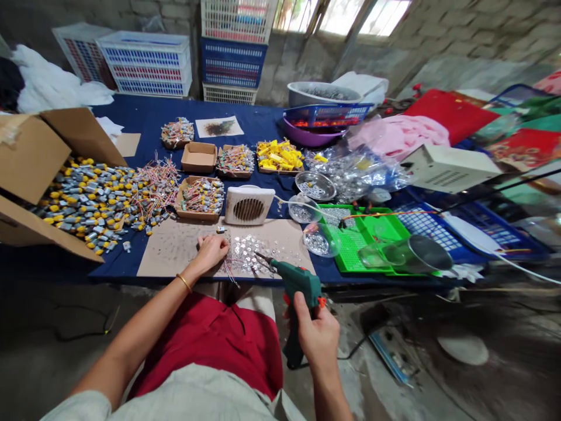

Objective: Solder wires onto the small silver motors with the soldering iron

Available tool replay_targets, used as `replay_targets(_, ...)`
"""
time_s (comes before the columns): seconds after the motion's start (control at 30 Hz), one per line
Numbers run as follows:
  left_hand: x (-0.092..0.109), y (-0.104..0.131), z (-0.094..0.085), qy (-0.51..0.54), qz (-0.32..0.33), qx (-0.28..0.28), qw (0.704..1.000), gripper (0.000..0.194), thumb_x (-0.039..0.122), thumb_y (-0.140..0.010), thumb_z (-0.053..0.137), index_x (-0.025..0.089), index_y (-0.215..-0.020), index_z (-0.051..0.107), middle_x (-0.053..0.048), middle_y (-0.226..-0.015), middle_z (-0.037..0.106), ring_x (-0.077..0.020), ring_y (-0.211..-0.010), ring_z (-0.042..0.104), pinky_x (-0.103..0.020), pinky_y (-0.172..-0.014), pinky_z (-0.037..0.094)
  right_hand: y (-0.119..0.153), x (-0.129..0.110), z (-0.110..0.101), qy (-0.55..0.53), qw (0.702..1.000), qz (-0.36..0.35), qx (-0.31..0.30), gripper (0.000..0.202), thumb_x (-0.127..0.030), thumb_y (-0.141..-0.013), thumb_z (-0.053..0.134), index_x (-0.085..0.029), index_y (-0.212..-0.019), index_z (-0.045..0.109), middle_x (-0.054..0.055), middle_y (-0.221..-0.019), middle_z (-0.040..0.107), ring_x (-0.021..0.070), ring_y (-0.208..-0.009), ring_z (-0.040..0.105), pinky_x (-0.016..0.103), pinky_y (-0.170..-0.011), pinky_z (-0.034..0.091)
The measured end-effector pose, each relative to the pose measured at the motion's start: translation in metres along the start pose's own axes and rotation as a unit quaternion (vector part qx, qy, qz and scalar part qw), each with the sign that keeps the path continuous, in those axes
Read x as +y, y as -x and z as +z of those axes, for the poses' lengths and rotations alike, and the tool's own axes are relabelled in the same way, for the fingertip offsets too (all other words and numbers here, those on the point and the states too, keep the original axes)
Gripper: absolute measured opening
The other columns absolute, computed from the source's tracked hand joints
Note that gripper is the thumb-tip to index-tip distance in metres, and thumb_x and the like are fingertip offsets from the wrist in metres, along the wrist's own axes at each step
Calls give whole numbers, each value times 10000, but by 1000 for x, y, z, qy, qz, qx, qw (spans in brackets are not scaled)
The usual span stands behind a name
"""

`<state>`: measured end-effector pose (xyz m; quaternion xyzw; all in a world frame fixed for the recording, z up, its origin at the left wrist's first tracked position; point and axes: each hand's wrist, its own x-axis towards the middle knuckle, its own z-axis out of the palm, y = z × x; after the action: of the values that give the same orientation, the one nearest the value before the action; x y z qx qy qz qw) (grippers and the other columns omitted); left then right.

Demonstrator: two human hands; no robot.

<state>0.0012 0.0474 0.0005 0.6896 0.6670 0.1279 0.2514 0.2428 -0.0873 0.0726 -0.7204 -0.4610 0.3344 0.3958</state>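
My right hand [319, 336] is wrapped round the handle of a green soldering gun [300, 283], whose thin tip points left over small metal pieces [249, 251] scattered on a cardboard sheet [162, 251]. Left of the tip, my left hand [211, 254] rests low over the cardboard with its fingers drawn together; what they hold, if anything, is too small to name. Thin wires [231, 273] trail beside its fingertips. Just above that hand lies a small motor [220, 230], in front of a white vent fan [249, 206].
An open carton of motors [87, 202] and a heap of wired motors [155, 187] stand left. Behind are cardboard trays [198, 158] and yellow parts [279, 156]. Dishes of metal pieces [318, 241] and a green basket [350, 257] lie right. A cord hangs from the gun.
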Motion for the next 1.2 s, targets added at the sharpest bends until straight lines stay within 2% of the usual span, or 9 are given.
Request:
replay_targets(0.27,13,-2,9,-12,81,-38,996,152,292,-874,560,198,-893,679,-71,-1028,664,-243,-1081,506,-403,-946,236,-1,-3,-1,16,1000,-2,18,587,-719,-758,562,-164,-589,658,85,-491,634,197,-445,597,269,-426,444)
replay_targets(0.47,14,7,18,-11,52,-12,999,158,335,-869,581,211,-882,678,-56,-988,671,-245,-1055,518,-405,-947,242,0,3,-2,15,1000,-1,6,579,-707,-779,550,-171,-583,649,78,-486,629,194,-450,593,267,-432,445)
replay_targets(0.57,3,11,11,16,9,34,999,162,338,-869,580,225,-939,672,-38,-998,692,-231,-1040,542,-388,-928,265,-3,7,-1,15,1000,-2,8,568,-703,-774,562,-166,-613,657,77,-495,633,187,-442,583,264,-427,440)
replay_targets(0.63,-3,13,4,22,-29,56,998,166,335,-878,557,220,-905,673,-32,-964,707,-223,-1008,567,-381,-919,277,-4,8,-1,15,1000,0,12,570,-703,-771,565,-164,-610,654,76,-489,630,183,-430,572,264,-423,436)
replay_targets(0.83,-3,17,-5,-33,-47,7,998,271,455,-802,616,188,-788,660,-77,-878,720,-284,-980,599,-400,-889,309,-7,8,0,5,1000,-9,6,580,-716,-766,562,-166,-605,652,88,-512,649,193,-451,597,262,-427,442)
replay_targets(0.93,-2,23,-1,-36,-47,-4,998,217,387,-829,586,190,-769,653,-71,-884,723,-272,-981,607,-395,-892,312,-6,12,1,-1,1000,2,10,585,-720,-766,560,-164,-610,652,92,-522,657,195,-444,595,270,-436,448)
replay_targets(1.0,-3,26,2,-21,-57,1,998,214,363,-858,553,195,-773,653,-59,-888,725,-251,-967,615,-387,-894,316,-7,14,1,-5,1000,15,12,589,-724,-761,562,-166,-592,640,89,-506,647,194,-430,584,276,-442,451)
replay_targets(1.13,-5,24,6,7,-79,43,996,247,425,-867,551,202,-834,654,-45,-904,721,-241,-952,620,-386,-896,333,-9,12,5,-18,999,26,3,597,-734,-749,566,-161,-598,639,91,-502,643,197,-421,575,287,-443,450)
replay_targets(1.2,-4,18,5,5,-67,54,996,200,370,-871,548,203,-853,658,-48,-934,719,-240,-984,614,-386,-910,330,-9,10,7,-21,1000,20,1,599,-736,-745,566,-161,-594,640,92,-503,643,197,-423,572,288,-443,446)
